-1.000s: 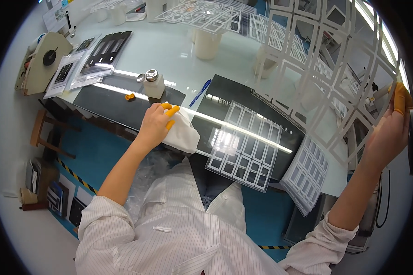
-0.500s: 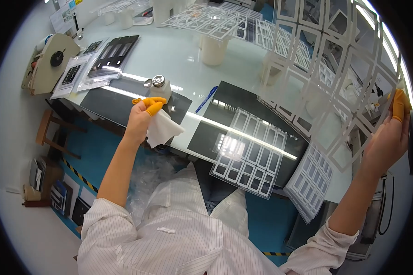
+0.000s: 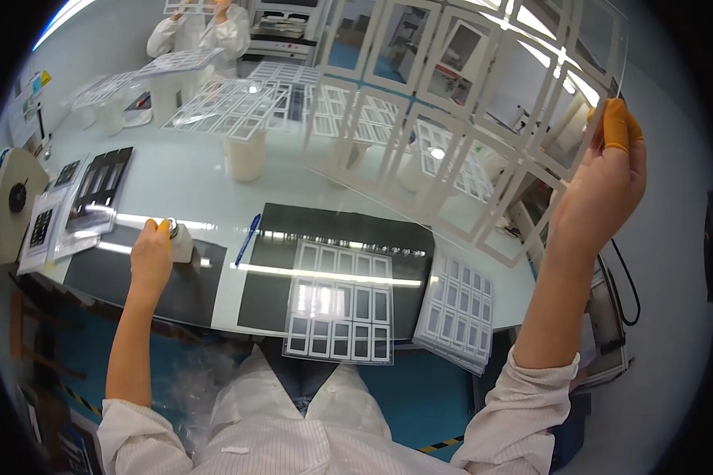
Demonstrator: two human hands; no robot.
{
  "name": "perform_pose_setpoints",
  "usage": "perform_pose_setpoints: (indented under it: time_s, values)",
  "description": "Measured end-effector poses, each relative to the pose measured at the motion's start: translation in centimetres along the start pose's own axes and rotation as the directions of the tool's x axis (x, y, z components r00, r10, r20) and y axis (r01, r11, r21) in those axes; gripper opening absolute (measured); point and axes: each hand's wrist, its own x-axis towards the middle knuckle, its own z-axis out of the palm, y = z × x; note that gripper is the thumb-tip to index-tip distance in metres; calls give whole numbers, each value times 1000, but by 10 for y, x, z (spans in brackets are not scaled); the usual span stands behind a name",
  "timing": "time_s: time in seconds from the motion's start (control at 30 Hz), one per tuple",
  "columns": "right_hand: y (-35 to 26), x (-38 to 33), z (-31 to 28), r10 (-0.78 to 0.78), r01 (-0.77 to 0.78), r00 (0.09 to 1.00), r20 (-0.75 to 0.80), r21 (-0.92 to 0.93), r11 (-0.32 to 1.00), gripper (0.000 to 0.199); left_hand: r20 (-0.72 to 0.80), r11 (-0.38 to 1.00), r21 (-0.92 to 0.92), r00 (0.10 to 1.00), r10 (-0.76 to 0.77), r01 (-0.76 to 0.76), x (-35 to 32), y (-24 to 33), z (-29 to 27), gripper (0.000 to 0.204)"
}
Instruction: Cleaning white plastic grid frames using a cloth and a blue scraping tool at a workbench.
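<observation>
My right hand (image 3: 604, 170), with orange finger cots, grips the right edge of a large clear sheet (image 3: 451, 103) printed with rows of pale frames. The sheet stands tilted in the air above the right part of the table. My left hand (image 3: 149, 252) is closed at the metal top of a white dispenser bottle (image 3: 182, 246); what its fingers hold is hidden. The white cloth seen earlier does not show. A similar framed sheet (image 3: 341, 305) lies on a dark mat (image 3: 253, 305), over the table's front edge. A stack of such sheets (image 3: 455, 313) lies right of it.
A blue pen (image 3: 248, 239) lies left of the mat. Framed sheets (image 3: 234, 107) rest on white tubs (image 3: 244, 158) farther back. Dark panels in clear sleeves (image 3: 99, 190) and a beige tape-dispenser-like device (image 3: 12, 206) are at the left. Another person (image 3: 202, 36) holds a sheet at the back.
My view has turned right and up, bringing the other person into sight. My left hand has gone from beside the bottle to its top, and the cloth has dropped out of sight.
</observation>
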Motion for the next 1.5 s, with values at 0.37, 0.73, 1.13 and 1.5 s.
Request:
perform_pose_setpoints:
  time_s: [0.37, 0.73, 1.13, 1.5]
  values:
    - [-15, 28, -6, -105, 117, 993, -59, 296, 948, 15, 122, 999, 31, 992, 32, -36, 5, -1, -4, 28]
    - [-24, 21, 4, -43, 27, 998, 41, 334, 942, 17, 9, -41, -999, 895, 446, 30, 6, 158, -94, 26]
    - [-37, 5, 13, -168, 133, 983, 66, 368, 920, 15, -528, 169, -763, 752, 395, -624, -17, 222, -154, 26]
    - [-37, -3, 11, -31, 3, 998, 53, 456, 890, 16, -591, 590, -500, 748, 303, -634, -11, 233, -146, 31]
